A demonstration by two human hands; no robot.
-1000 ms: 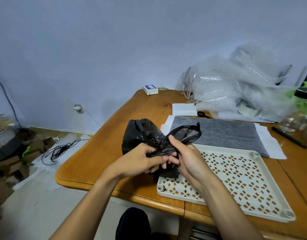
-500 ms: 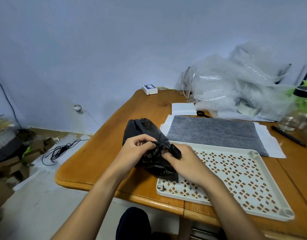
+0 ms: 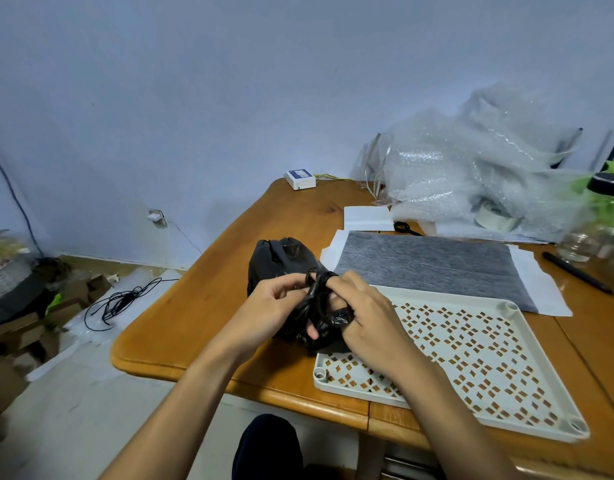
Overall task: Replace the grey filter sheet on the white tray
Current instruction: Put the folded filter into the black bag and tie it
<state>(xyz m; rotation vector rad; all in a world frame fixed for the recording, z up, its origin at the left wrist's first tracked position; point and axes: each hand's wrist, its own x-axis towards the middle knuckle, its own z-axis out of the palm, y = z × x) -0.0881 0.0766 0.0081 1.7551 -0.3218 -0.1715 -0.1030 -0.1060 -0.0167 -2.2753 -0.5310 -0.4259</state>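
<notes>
A white perforated tray (image 3: 478, 344) lies bare on the wooden table near its front edge. Behind it a grey filter sheet (image 3: 426, 265) lies flat on white paper. A stuffed black plastic bag (image 3: 281, 263) sits at the tray's left corner. My left hand (image 3: 270, 308) and my right hand (image 3: 364, 317) both grip the bag's twisted handles, which loop around my right fingers. What is inside the bag is hidden.
The wooden table (image 3: 201, 310) holds a heap of bubble wrap (image 3: 471, 178) at the back right, a small white box (image 3: 300, 178), scissors (image 3: 404, 227), a black pen (image 3: 575, 271) and a glass jar (image 3: 582, 244). Black cable (image 3: 121, 301) and cardboard lie on the floor at left.
The bag's open handles, held up a second ago, have been pulled down and twisted into a tight knot. Both hands have stayed at the bag's top, close together.
</notes>
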